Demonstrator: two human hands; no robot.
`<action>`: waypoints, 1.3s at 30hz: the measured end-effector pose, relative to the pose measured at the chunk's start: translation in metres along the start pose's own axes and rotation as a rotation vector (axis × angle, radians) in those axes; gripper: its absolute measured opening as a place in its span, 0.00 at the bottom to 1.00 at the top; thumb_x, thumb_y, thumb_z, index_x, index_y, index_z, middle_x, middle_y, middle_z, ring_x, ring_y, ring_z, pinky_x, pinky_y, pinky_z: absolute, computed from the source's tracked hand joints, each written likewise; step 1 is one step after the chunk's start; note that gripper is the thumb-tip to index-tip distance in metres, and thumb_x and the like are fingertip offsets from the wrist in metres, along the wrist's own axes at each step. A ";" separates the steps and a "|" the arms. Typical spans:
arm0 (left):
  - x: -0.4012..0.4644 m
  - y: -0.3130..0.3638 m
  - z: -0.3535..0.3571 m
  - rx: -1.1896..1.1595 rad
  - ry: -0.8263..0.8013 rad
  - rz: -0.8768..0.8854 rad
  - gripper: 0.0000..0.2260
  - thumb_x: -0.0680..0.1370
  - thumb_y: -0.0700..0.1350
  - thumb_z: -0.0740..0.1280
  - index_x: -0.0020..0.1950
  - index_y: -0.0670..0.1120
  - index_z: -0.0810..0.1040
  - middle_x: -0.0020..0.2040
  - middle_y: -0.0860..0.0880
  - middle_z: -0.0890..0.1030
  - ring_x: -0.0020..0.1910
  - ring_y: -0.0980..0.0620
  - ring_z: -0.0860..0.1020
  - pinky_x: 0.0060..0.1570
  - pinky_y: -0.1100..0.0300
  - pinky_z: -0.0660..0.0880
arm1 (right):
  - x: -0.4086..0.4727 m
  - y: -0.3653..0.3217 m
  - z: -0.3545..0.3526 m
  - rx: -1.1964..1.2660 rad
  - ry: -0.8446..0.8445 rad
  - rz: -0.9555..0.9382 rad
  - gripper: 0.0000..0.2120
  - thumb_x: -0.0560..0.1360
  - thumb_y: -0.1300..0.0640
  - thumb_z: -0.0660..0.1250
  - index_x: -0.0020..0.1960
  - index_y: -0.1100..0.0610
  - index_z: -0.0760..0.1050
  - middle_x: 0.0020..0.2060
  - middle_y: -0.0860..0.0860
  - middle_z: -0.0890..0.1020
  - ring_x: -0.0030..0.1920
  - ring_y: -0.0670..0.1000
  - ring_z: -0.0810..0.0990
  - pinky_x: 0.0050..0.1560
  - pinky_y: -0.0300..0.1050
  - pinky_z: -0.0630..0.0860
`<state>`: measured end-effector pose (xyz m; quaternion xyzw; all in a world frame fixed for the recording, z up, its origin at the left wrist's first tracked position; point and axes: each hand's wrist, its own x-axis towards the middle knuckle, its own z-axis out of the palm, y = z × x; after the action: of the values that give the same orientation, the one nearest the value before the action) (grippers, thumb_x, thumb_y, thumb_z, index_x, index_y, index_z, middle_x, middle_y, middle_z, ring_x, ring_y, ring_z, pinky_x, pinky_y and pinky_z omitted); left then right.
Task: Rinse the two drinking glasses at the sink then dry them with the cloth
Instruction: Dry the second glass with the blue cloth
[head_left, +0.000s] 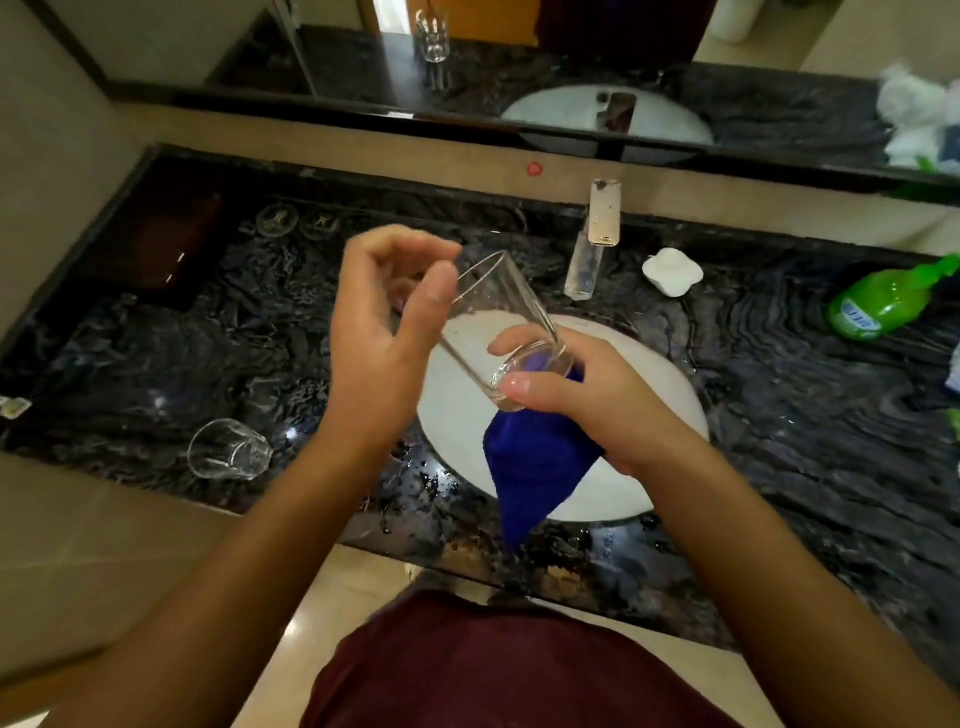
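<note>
over sink (613, 499) — right hand (587, 410) grips tilted glass (498, 332), cloth (540, 467).

A dark veined marble counter (779, 415) runs wall to wall, wet and glossy with glints of light. Above it a beige backsplash (363, 166) meets a wide mirror (519, 67) on a dark ledge. Beige wall (47, 156) at left; pale glossy floor tiles (130, 571) below.

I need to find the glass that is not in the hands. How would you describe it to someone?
Start at the white sink basin in the dark marble counter. Look left along the counter's front edge: a clear empty glass stands there alone. Unlike the tilted glass over the basin, nothing touches it.
</note>
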<state>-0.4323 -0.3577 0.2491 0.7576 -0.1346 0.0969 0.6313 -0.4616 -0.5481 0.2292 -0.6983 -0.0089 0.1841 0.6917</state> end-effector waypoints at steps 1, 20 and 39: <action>-0.002 -0.005 -0.009 -0.046 -0.059 -0.071 0.28 0.78 0.65 0.67 0.66 0.44 0.72 0.62 0.44 0.82 0.62 0.47 0.81 0.60 0.51 0.78 | 0.001 -0.001 0.004 0.027 -0.003 0.012 0.26 0.60 0.44 0.77 0.56 0.52 0.82 0.43 0.50 0.87 0.45 0.50 0.85 0.50 0.46 0.81; -0.045 -0.057 -0.175 -0.063 -0.024 -0.278 0.30 0.69 0.51 0.77 0.67 0.42 0.74 0.54 0.44 0.86 0.57 0.46 0.85 0.59 0.54 0.80 | 0.038 -0.009 0.095 -0.599 -0.054 0.114 0.07 0.64 0.60 0.72 0.41 0.52 0.78 0.36 0.48 0.83 0.39 0.51 0.82 0.41 0.52 0.80; -0.110 -0.112 -0.318 0.395 0.207 -0.402 0.35 0.66 0.56 0.83 0.68 0.50 0.72 0.58 0.58 0.83 0.60 0.61 0.81 0.63 0.55 0.78 | 0.102 0.015 0.179 0.062 0.030 0.065 0.07 0.79 0.71 0.64 0.50 0.61 0.78 0.50 0.62 0.87 0.55 0.62 0.86 0.57 0.57 0.82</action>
<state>-0.4925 -0.0174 0.1687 0.8633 0.1048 0.0710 0.4885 -0.4187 -0.3492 0.1937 -0.6793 0.0297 0.1959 0.7066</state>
